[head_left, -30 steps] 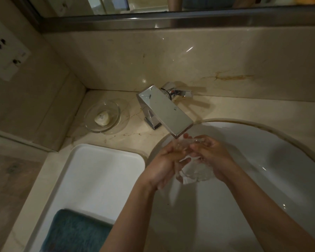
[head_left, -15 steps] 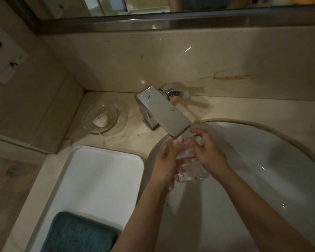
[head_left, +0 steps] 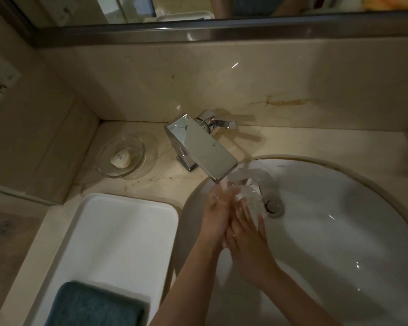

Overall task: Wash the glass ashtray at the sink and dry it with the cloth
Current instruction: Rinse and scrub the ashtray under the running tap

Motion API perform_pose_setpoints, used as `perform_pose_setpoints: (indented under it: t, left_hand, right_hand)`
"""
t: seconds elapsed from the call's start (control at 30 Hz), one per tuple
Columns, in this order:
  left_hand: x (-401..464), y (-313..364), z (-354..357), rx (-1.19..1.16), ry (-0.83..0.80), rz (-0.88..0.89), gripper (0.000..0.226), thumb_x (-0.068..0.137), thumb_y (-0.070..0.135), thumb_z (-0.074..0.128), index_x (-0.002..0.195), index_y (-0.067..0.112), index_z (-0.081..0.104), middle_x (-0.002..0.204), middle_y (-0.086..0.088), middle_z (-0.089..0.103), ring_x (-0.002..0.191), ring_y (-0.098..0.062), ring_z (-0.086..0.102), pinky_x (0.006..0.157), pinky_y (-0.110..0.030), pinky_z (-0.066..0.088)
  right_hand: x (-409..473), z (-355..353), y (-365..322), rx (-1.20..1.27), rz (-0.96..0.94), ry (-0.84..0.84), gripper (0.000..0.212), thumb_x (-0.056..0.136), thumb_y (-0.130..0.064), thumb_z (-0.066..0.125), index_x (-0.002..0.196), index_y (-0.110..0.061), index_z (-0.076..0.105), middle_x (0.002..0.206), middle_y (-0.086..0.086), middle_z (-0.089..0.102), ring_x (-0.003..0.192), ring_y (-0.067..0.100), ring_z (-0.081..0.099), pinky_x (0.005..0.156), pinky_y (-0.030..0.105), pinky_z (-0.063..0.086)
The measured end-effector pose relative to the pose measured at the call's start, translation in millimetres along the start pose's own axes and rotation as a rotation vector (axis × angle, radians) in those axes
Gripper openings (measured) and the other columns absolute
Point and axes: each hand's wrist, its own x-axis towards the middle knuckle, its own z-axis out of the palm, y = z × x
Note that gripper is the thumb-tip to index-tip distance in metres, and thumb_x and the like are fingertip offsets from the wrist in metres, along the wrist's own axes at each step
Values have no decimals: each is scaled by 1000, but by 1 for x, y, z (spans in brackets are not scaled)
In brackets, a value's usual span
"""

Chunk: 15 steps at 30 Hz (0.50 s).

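The clear glass ashtray (head_left: 246,196) is in the white sink (head_left: 344,243), just under the spout of the chrome faucet (head_left: 200,147), where water is running. My left hand (head_left: 216,215) holds its left side with fingers in the stream. My right hand (head_left: 247,241) presses against it from the near side, palm beside the left hand. The hands are blurred and hide much of the ashtray. The teal cloth (head_left: 92,304) lies folded in the near end of a white tray (head_left: 127,231) left of the sink.
A glass soap dish (head_left: 120,156) with a small soap bar stands on the marble counter left of the faucet. The faucet lever (head_left: 219,123) points right. The sink drain (head_left: 272,204) is just right of the ashtray. A mirror runs along the back wall.
Both hands have slid together and lower, palms now side by side, turning the ashtray under the stream. The view has shifted slightly.
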Motion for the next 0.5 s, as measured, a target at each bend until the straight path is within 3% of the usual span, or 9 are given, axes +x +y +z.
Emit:
perform_pose_setpoints:
  t: [0.03,0.07,0.13,0.17,0.2,0.3,0.37,0.43,0.5]
  left_hand:
    - [-1,-1,-1,-12,10,-6,20,95,24,47,91,18,66,85,3,75,81,-8,70,72,-20,54]
    - [-1,-2,-2,-30,35,-13,23,95,29,46,92,20,66,88,3,75,85,-9,70,75,-22,54]
    - [-2,-8,-4,-57,51,-26,36,96,41,39,106,16,63,105,-6,72,101,-20,67,91,-38,51]
    - [-3,-10,-5,-83,54,-26,42,96,45,37,113,14,61,111,-10,69,105,-23,65,94,-43,49]
    - [-3,-10,-4,-111,64,-35,44,95,46,36,117,15,58,115,-10,68,106,-22,65,94,-44,48]
    - [0,-9,-3,-167,77,-59,37,97,41,38,120,19,56,118,-5,67,103,-17,67,87,-36,54]
    - [1,-7,-2,-170,86,-54,33,97,35,39,115,15,58,112,-6,68,103,-20,67,82,-32,56]
    - [-1,-10,-3,-171,104,-52,29,97,35,39,107,18,60,106,0,70,102,-20,66,81,-32,56]
    - [-3,-12,-6,-136,99,-45,30,96,38,38,108,21,59,106,3,70,103,-18,67,82,-29,55]
  right_hand:
    - [2,-4,2,13,-11,-48,50,98,-32,4,134,-16,34,147,7,39,142,6,-17,108,36,1]
    - [4,-5,6,20,-25,-80,58,96,-41,-2,140,-18,27,151,3,31,140,4,-20,109,39,-6]
    - [14,-18,14,63,27,-166,75,77,-60,-25,143,-30,-5,151,-15,-9,135,1,-28,108,51,-17]
    - [18,-23,15,55,71,-224,76,69,-64,-32,137,-33,-16,145,-22,-20,133,0,-27,108,56,-16]
    - [20,-24,16,47,115,-209,79,66,-63,-35,136,-33,-17,145,-23,-20,135,0,-22,109,59,-10]
    - [13,-26,0,16,206,-114,84,77,-58,-31,144,-20,2,155,-7,3,142,9,6,108,63,10]
    - [-4,-21,-8,146,223,-173,83,69,-63,-29,140,-25,-13,153,-10,-14,137,-1,-11,113,53,1]
    - [-10,-27,-16,261,204,-303,97,62,-72,-28,145,-29,-7,156,-13,-7,135,-6,-16,115,40,-7]
    - [-3,-31,-13,297,166,-349,78,80,-65,-12,147,-28,3,157,-14,-1,136,-6,-16,113,36,-13]
